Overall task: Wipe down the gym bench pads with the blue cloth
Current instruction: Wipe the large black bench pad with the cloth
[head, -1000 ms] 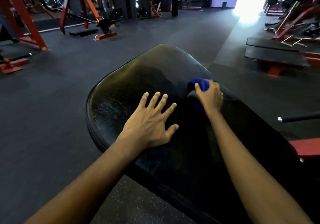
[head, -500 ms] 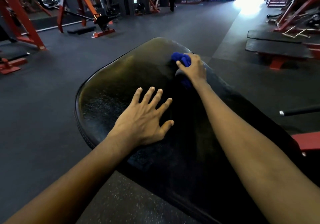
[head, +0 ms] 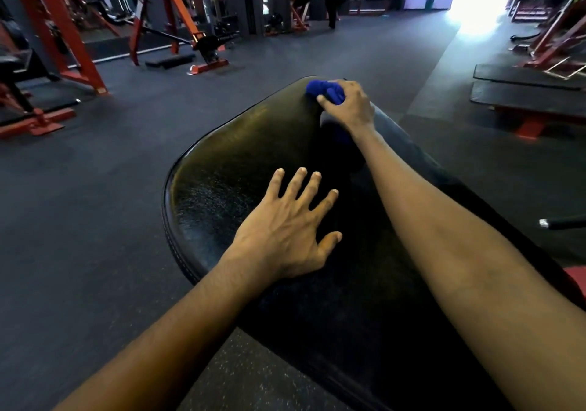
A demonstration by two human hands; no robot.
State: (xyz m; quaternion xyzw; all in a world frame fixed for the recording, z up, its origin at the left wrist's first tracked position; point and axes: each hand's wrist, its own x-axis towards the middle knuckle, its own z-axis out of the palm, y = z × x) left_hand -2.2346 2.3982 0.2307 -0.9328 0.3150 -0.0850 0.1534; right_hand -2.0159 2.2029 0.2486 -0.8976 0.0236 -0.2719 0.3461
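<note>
At the far left stand red machine frames [head: 60, 36] on the dark rubber floor [head: 95, 188], well apart from both hands. The left hand [head: 285, 233] lies flat on the near left part of the black pad [head: 228, 163]. Its fingers [head: 298, 185] are straight and spread, holding nothing, palm down on the shiny surface. The pad's stitched rim curves round just to the left of that hand.

Beyond the left fingertips, at the far end of the pad, sits the blue cloth [head: 320, 88], bunched into a ball and touching the pad close to its far rim. The right hand [head: 348, 109] grips it: the fingers [head: 355, 88] curl over the cloth from the right and the thumb presses in from the near side, so blue fabric bulges out to the left of the fist. A bit more blue shows in shadow under the wrist. The right forearm stretches across the pad from the lower right corner.

Right of the right hand, well apart on the floor, are two low flat black benches [head: 523, 99] on a red base. Nearer, a dark bar with a metal tip [head: 561, 222] points in from the right edge.
</note>
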